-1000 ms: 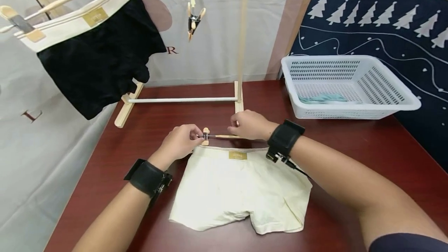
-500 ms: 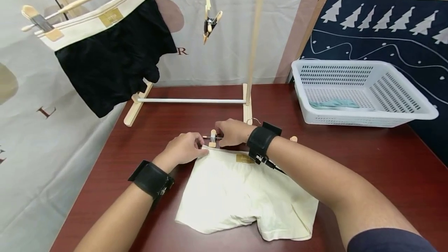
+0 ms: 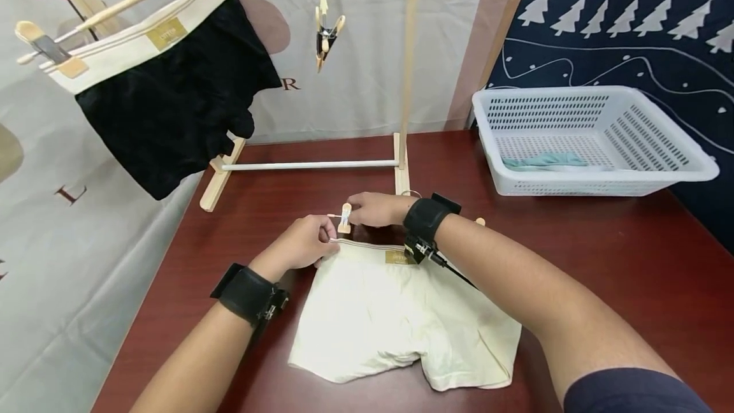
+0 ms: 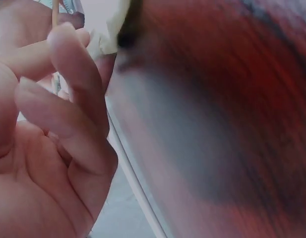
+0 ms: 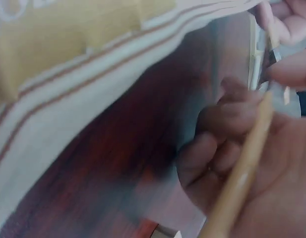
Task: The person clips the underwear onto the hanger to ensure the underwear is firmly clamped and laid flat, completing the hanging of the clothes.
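Fingers of both hands meet at the far edge of the cream shorts (image 3: 395, 317), flat on the counter (image 3: 573, 241). Left hand (image 3: 301, 244) has slid from the clip to pinch the waistband; right hand (image 3: 373, 209) now grips the wooden hanger's clip (image 3: 345, 218), poised over that corner.
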